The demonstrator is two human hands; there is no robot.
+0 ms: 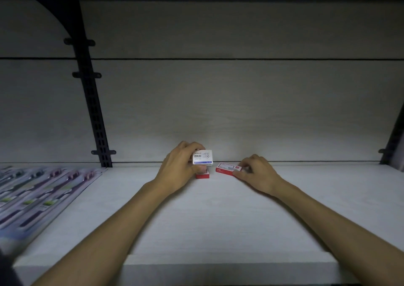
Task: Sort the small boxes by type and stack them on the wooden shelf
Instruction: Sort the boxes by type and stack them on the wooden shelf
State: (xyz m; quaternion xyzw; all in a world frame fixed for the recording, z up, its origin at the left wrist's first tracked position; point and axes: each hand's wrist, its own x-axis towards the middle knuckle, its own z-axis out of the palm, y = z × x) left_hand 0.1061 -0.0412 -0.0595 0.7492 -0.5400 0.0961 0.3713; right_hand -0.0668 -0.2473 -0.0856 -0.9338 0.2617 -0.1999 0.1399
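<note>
My left hand grips a white box with blue print, held tilted just above a red box that lies on the pale wooden shelf. To the right, my right hand pinches the right end of a flat red-and-white box resting on the shelf near the back wall. Part of the red box under my left hand is hidden by my fingers.
Rows of packaged toothbrushes lie flat on the shelf at the left. A black slotted upright stands at the back left, another upright at the far right. The shelf's front edge is close to me.
</note>
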